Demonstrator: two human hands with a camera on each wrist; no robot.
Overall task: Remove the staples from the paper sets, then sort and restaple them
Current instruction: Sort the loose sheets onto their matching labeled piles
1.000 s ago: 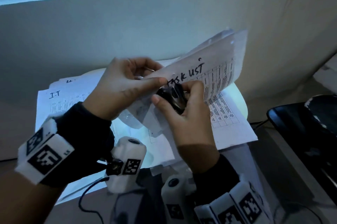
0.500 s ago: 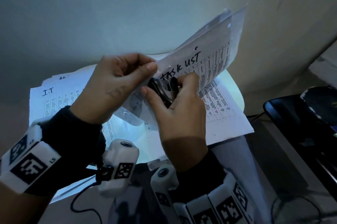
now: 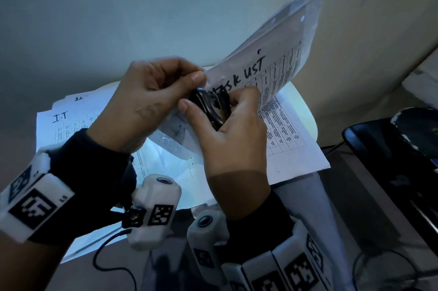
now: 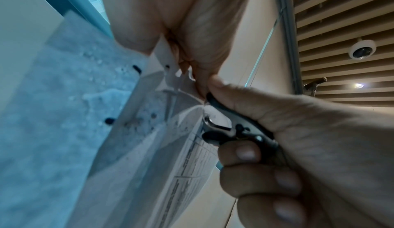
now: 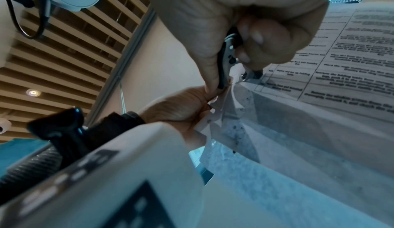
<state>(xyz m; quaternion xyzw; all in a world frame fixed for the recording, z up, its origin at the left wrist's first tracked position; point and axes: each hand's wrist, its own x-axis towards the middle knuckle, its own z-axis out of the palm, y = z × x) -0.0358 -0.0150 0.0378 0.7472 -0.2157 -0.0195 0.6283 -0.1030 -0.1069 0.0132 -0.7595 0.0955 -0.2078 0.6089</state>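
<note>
A stapled paper set [image 3: 272,60] with "TASK LIST" handwritten on it is lifted off the table and tilts up to the right. My left hand [image 3: 151,98] pinches its corner [image 4: 170,63] between thumb and fingers. My right hand [image 3: 227,129] grips a black staple remover [image 3: 211,108], whose metal claws [image 4: 215,125] are at that same corner. The right wrist view shows the staple remover [image 5: 229,54] between thumb and curled fingers, against the paper set [image 5: 319,96]. I cannot make out the staple itself.
Other printed sheets [image 3: 71,122], one marked "I.T", lie spread on the small white table [image 3: 305,113] under my hands. A beige partition wall [image 3: 118,30] stands close behind. A black chair [image 3: 384,148] is at the right, and a cable [image 3: 106,262] hangs below.
Both hands and the held paper set have shifted slightly up and left. The staple remover stays at the pinched corner.
</note>
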